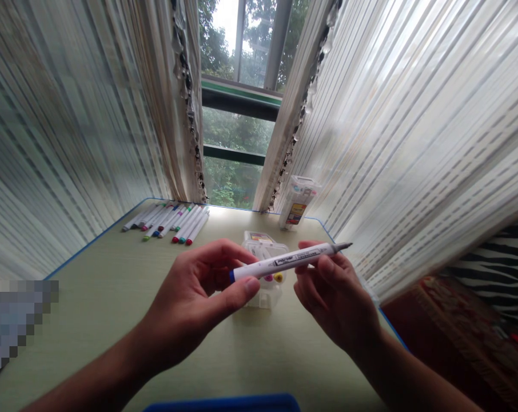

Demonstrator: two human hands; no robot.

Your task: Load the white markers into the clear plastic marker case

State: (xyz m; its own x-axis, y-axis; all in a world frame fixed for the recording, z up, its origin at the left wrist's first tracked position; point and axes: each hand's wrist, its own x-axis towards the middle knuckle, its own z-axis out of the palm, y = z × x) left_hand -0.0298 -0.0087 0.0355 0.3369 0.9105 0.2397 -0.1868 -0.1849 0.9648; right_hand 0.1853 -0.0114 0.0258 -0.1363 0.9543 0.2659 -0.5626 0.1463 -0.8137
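A white marker pen (285, 261) with a blue left end and a grey tapering tip at the right is held level above the table. My left hand (194, 289) pinches its blue end between thumb and fingers. Near the tip, my right hand (336, 292) grips the barrel with thumb and fingertips. Black print shows on the side of the pen. Behind it, partly covered by the pen and my hands, a clear plastic case (265, 300) stands on the table with a few markers in it, one yellow-ended and one pink-ended.
Several white markers with coloured ends (173, 222) lie in rows at the table's back left. Another clear case (299, 205) stands upright at the back right. A blue edge (224, 404) shows at the bottom. Striped curtains (396, 126) flank the window behind the table (113, 297).
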